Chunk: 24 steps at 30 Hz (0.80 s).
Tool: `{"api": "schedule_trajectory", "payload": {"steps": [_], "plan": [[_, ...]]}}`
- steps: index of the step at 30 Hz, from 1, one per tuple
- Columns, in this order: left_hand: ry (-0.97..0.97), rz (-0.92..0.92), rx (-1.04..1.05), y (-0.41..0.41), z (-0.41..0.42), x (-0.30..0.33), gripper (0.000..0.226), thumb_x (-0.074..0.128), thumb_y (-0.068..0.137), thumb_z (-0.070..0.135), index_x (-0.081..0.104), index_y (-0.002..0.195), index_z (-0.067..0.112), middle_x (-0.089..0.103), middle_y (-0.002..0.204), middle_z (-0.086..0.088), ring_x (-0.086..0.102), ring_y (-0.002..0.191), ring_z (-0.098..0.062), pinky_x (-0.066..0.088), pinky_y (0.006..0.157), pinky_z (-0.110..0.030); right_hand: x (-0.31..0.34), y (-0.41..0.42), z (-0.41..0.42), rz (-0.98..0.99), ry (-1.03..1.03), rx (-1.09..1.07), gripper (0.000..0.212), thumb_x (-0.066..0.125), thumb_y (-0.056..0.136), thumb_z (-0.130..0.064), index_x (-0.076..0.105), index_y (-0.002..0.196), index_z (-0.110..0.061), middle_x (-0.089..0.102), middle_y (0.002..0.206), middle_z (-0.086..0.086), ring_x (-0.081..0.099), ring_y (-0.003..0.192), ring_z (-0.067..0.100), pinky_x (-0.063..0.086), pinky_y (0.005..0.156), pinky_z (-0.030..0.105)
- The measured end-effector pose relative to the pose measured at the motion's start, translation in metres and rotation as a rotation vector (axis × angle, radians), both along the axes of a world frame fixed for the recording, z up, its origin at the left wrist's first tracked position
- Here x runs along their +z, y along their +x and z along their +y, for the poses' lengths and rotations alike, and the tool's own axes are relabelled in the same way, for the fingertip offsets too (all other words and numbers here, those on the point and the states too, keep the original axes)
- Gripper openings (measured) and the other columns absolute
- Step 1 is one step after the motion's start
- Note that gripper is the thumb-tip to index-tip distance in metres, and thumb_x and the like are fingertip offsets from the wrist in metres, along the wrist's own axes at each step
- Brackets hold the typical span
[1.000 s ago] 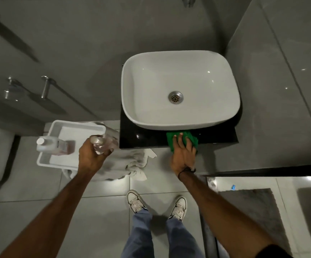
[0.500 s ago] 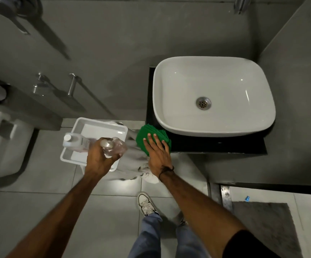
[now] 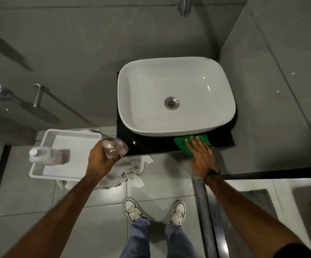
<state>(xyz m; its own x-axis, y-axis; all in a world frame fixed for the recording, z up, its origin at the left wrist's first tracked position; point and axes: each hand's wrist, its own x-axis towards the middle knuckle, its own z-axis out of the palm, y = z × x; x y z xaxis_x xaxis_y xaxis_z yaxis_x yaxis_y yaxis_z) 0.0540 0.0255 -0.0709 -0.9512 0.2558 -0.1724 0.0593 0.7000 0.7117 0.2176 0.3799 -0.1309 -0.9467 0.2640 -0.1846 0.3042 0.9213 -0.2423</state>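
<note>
From the head view we judge wiping in hand: our right hand (image 3: 200,155) presses the green cloth (image 3: 183,144), fingers straight and spread, onto the black counter (image 3: 151,146) under the front rim of the white basin (image 3: 169,130); our left hand (image 3: 99,161) curls round the spray bottle (image 3: 115,148) by the counter's left corner. Next, we think, a leftward sweep along that narrow strip; basin overhang behind, open drop in front.

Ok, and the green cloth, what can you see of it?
The green cloth is bright, soft-looking fabric, bunched into a flat pad. It lies on the front strip of the black counter, right of centre, its far edge under the front rim of the basin, its near edge at the counter's lip. The right hand presses on it with straight, spread fingers, hiding part of it.
</note>
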Motion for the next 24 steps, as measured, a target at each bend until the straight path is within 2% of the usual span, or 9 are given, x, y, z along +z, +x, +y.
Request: {"api": "schedule_trajectory", "payload": {"steps": [2,5,8,10,13,18,21,23,24], "plan": [[-0.033,-0.004,0.007,0.0,0.01,-0.001,0.057,0.09,0.069,0.032,0.062,0.118,0.019,0.068,0.107,0.005,0.063,0.095,-0.018,0.049,0.081,-0.032,0.004,0.008,0.031,-0.006,0.016,-0.054,0.086,0.046,0.063,-0.018,0.045,0.149,-0.021,0.04,0.158,0.003,0.034,0.148,0.026,0.036,0.114,0.046],[-0.064,-0.016,0.025,0.001,0.022,-0.003,0.06,0.091,0.068,0.03,0.063,0.12,0.018,0.07,0.11,-0.001,0.065,0.098,-0.022,0.052,0.082,-0.035,0.009,0.021,0.075,-0.086,0.062,-0.157,0.086,0.055,0.069,-0.012,0.037,0.153,-0.022,0.034,0.161,0.005,0.029,0.15,0.027,0.036,0.115,0.049],[-0.073,-0.022,0.029,0.004,0.034,-0.002,0.06,0.092,0.068,0.028,0.064,0.12,0.019,0.071,0.112,-0.003,0.067,0.101,-0.025,0.055,0.087,-0.04,0.01,0.03,0.104,-0.135,0.066,-0.183,0.085,0.047,0.073,-0.018,0.031,0.156,-0.022,0.028,0.164,0.005,0.022,0.152,0.027,0.037,0.115,0.05],[-0.098,-0.025,0.022,0.005,0.039,-0.001,0.058,0.091,0.069,0.025,0.063,0.12,0.018,0.071,0.111,-0.004,0.067,0.101,-0.026,0.055,0.087,-0.04,0.01,0.028,0.105,-0.136,0.045,-0.19,0.082,0.047,0.075,-0.017,0.03,0.156,-0.023,0.027,0.164,0.005,0.021,0.153,0.027,0.037,0.114,0.051],[-0.122,-0.005,-0.004,0.004,0.046,0.001,0.056,0.088,0.071,0.02,0.061,0.119,0.017,0.07,0.108,-0.004,0.065,0.097,-0.027,0.052,0.081,-0.037,0.011,0.025,0.097,-0.136,0.032,-0.248,0.084,0.06,0.078,-0.008,0.032,0.155,-0.026,0.025,0.165,0.003,0.019,0.153,0.025,0.036,0.115,0.05],[-0.097,-0.014,-0.056,-0.007,0.049,0.005,0.053,0.087,0.072,0.012,0.063,0.119,0.012,0.067,0.106,-0.001,0.06,0.092,-0.019,0.047,0.08,-0.031,0.017,0.022,0.1,-0.14,0.005,-0.24,0.08,0.06,0.08,-0.005,0.035,0.153,-0.024,0.029,0.163,0.006,0.024,0.152,0.027,0.034,0.117,0.051],[-0.033,-0.041,-0.086,-0.009,0.047,0.004,0.053,0.086,0.071,0.005,0.06,0.108,0.033,0.065,0.101,0.006,0.065,0.097,-0.026,0.053,0.082,-0.036,0.023,0.018,0.095,-0.136,-0.011,-0.268,0.076,0.059,0.081,-0.004,0.039,0.152,-0.021,0.032,0.162,0.008,0.027,0.15,0.029,0.033,0.116,0.052],[0.019,-0.049,-0.113,-0.009,0.042,-0.003,0.07,0.083,0.071,-0.001,0.054,0.12,0.038,0.061,0.109,0.007,0.063,0.104,-0.027,0.052,0.082,-0.033,0.036,0.017,0.084,-0.14,-0.025,-0.287,0.072,0.06,0.08,-0.006,0.044,0.15,-0.019,0.037,0.159,0.011,0.034,0.146,0.032,0.037,0.113,0.053],[0.024,-0.059,-0.094,-0.008,0.038,-0.008,0.081,0.084,0.068,-0.003,0.049,0.135,0.028,0.058,0.119,0.003,0.06,0.109,-0.025,0.05,0.085,-0.033,0.048,0.017,0.077,-0.141,-0.031,-0.298,0.069,0.061,0.081,-0.008,0.046,0.148,-0.018,0.042,0.156,0.012,0.04,0.142,0.035,0.04,0.11,0.053]]}}
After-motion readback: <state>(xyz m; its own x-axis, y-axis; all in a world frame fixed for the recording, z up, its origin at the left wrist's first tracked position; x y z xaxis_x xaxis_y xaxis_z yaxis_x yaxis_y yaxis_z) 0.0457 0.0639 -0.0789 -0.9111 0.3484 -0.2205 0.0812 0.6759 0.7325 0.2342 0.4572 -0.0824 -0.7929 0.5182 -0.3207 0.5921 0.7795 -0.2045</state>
